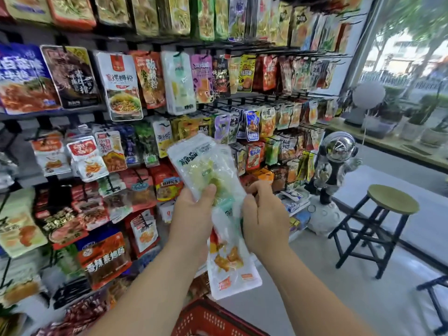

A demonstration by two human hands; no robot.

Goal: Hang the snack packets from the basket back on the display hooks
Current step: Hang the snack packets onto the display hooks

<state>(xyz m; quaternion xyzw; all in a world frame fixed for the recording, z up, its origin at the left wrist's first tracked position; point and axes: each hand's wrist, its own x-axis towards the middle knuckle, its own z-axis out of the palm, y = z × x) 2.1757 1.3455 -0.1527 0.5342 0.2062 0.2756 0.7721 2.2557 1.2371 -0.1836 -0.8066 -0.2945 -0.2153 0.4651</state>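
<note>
Your left hand [194, 214] grips the green-and-white packet [203, 163], thumb laid across its front, and your right hand [264, 214], at three o'clock of it, has its fingers curled on the same bundle, where a second, orange-printed packet [230, 265] hangs down toward six o'clock. Both packets are in the air between you and the rack, above the red basket [213, 321] at six o'clock. Part them first: let the right hand take the orange one low while the left lifts the green one free. Its top edge points to eleven o'clock, but the hang-hole is too blurred to make out, so find it by feel before you reach. A look-alike pale packet [178, 83] hangs at twelve o'clock among the display hooks [254, 99] — likely its row. Slide yours on square to the hook — a skewed push could knock the neighbours loose
</note>
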